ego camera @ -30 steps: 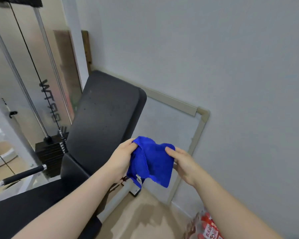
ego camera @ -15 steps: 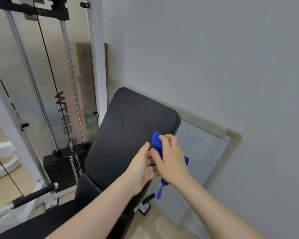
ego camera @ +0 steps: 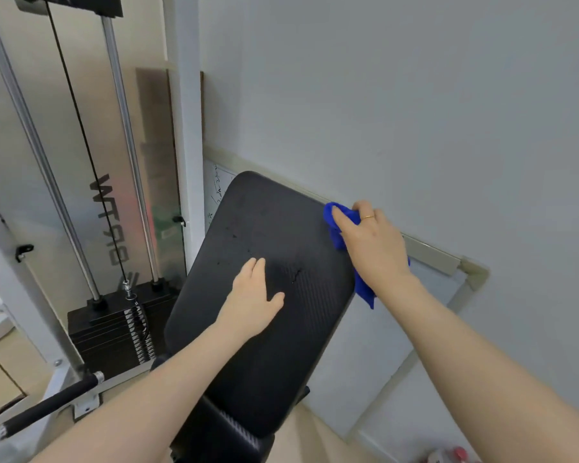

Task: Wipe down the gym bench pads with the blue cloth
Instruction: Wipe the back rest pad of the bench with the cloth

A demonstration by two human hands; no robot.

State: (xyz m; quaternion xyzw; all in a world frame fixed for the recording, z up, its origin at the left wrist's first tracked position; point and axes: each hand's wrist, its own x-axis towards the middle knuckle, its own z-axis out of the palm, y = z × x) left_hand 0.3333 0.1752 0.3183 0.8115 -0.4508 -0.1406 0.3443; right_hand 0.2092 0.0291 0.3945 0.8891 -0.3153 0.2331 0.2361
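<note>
The black back pad (ego camera: 264, 355) of the gym bench stands inclined in the middle of the view, with dark specks and a scuff near its centre. My left hand (ego camera: 253, 297) lies flat on the pad's middle, fingers straight. My right hand (ego camera: 371, 242) grips the bunched blue cloth (ego camera: 336, 225) against the pad's upper right corner and edge. A tail of the cloth hangs down past my wrist beside the pad. The seat pad (ego camera: 221, 439) shows only in part at the bottom.
A whiteboard (ego camera: 381, 345) leans on the grey wall right behind the bench. At the left stands a cable machine with a black weight stack (ego camera: 111, 335), guide rods and a black handle bar (ego camera: 51, 407). A red-labelled pack (ego camera: 448, 456) lies on the floor at bottom right.
My right hand carried the cloth up to the pad's upper right corner. My left hand let go of the cloth and now lies flat on the pad. The view came closer.
</note>
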